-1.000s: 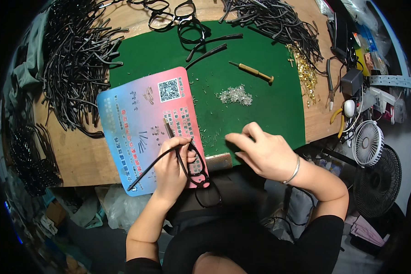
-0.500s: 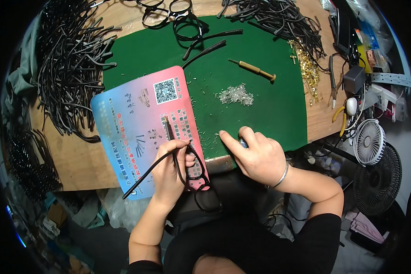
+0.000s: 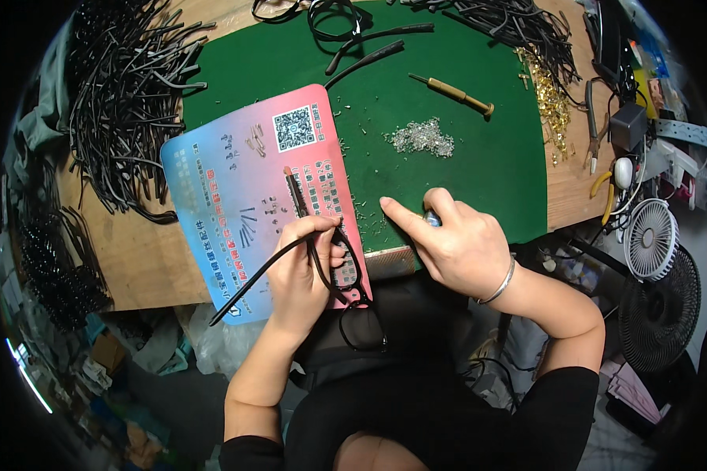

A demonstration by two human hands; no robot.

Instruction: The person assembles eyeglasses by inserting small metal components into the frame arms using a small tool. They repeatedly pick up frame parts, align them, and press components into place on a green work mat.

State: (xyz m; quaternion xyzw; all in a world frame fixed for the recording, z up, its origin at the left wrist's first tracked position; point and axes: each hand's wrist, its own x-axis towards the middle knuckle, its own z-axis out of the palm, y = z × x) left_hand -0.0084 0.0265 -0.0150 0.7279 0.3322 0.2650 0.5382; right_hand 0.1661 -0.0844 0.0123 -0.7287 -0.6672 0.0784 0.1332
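My left hand (image 3: 302, 263) is closed round a black eyeglass frame (image 3: 359, 292), held over the lower right of a pink and blue printed card (image 3: 188, 188). One temple arm sticks out to the lower left. A dark slim piece with a coppery tip (image 3: 293, 184) points away from my fingers; whether I hold it is unclear. My right hand (image 3: 467, 243) is over the near part of the green mat (image 3: 479, 180). Its index finger points out to the mat beside scattered tiny screws (image 3: 371, 216). The other fingers curl round a small bluish thing (image 3: 431, 218), mostly hidden.
A heap of tiny silvery screws (image 3: 423, 138) and a brass screwdriver (image 3: 452, 96) lie on the mat. Black temple arms (image 3: 133, 102) pile up at left and far right. More glasses (image 3: 334, 23) lie at the back. Gold parts (image 3: 554, 118), pliers (image 3: 593, 129) and fans (image 3: 652, 239) line the right.
The whole view has shifted, with the table sliding up and slightly right. My left hand keeps the eyeglass frame; my right index finger remains extended over the mat.
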